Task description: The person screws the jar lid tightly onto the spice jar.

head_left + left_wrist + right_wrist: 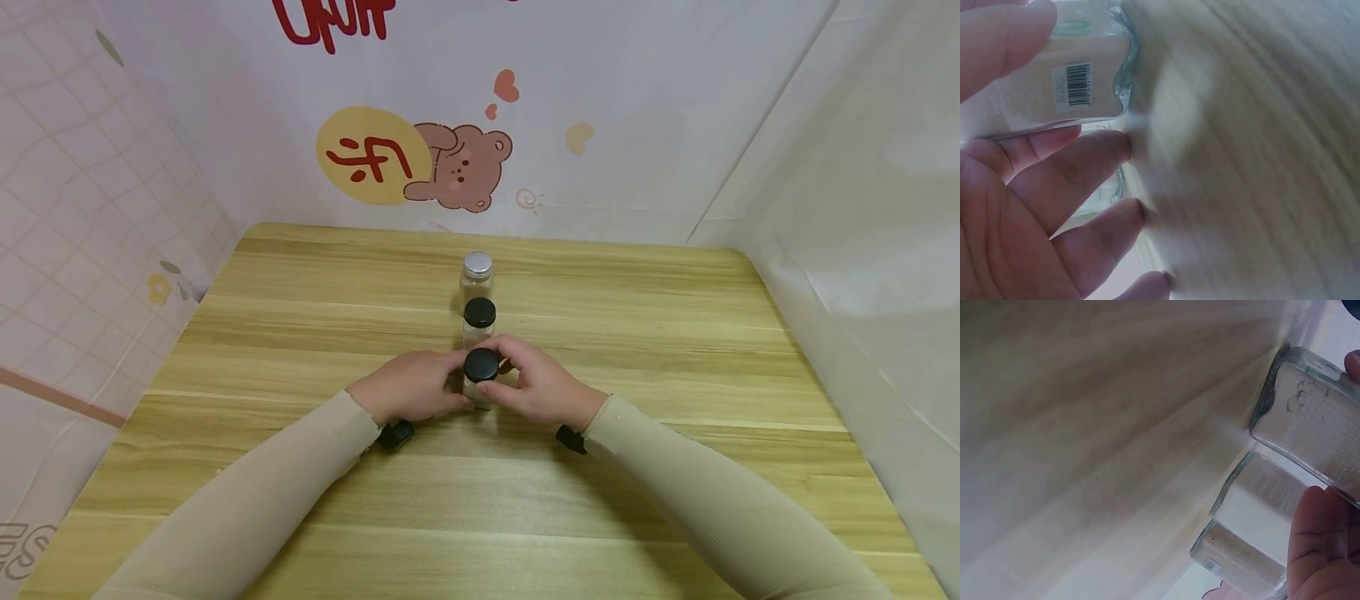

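Note:
Three glass spice jars stand in a line running away from me on the table. The nearest jar (482, 367) has a black lid and is held between both hands. My left hand (411, 385) grips it low from the left, its thumb across the side with the barcode label (1074, 86) in the left wrist view. From the right, my right hand (543, 385) holds it near the lid with thumb and index finger. Just behind stands a second black-lidded jar (480, 315), its lower part hidden. Farthest back is a silver-lidded jar (477, 268). Pale powder shows through the held jar's glass (1316, 419).
The wood-grain table (645, 333) stretches to both sides of the jars. A white printed backdrop with a cartoon bear (465, 167) rises behind its far edge, and more sheeting hangs at left and right. Dark wrist devices (395, 434) sit under both sleeves.

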The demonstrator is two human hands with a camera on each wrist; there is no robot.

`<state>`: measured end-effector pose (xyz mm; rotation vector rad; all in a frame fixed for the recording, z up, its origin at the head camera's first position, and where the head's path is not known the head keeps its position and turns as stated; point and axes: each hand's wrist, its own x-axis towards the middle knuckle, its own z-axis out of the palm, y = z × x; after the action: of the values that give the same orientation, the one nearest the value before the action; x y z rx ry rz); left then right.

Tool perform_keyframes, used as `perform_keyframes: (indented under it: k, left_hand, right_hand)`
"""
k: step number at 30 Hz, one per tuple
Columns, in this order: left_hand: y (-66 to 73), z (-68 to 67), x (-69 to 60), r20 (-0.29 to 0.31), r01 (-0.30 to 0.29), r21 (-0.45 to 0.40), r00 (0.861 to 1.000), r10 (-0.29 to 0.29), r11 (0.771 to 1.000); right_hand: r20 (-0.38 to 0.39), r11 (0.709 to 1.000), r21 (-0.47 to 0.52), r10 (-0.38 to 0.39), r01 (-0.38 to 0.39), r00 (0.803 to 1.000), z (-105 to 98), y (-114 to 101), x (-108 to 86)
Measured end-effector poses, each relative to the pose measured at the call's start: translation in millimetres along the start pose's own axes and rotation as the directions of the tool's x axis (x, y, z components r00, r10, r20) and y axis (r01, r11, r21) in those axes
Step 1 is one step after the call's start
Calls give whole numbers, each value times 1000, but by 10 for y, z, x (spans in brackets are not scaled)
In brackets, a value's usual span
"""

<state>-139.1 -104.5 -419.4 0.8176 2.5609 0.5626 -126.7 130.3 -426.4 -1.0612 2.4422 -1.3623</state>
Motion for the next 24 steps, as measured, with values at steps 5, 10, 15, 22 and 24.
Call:
perform_keyframes:
  k: [5, 10, 15, 22, 24]
  left_hand:
    - [-10, 16, 6, -19, -5, 14, 1000, 5, 1000]
    - [-22, 24, 5, -21, -13, 24, 1000, 14, 1000]
    - [-29, 27, 7, -15, -8, 23, 1000, 8, 1000]
    - [-19, 31, 5, -19, -4, 21, 1000, 4, 1000]
    - [-18, 31, 1, -18, -1, 18, 1000, 2, 1000]
  right_hand:
    - [-12, 999, -22, 23, -23, 1000, 7, -9, 11]
    - [1, 999, -45, -5, 5, 1000, -3, -2, 10]
    - [-1, 1000, -20, -9, 9, 1000, 3, -18, 11]
    - [-2, 999, 8, 31, -31, 1000, -4, -42, 5]
    - [4, 1000, 11, 27, -27, 1000, -11, -41, 0]
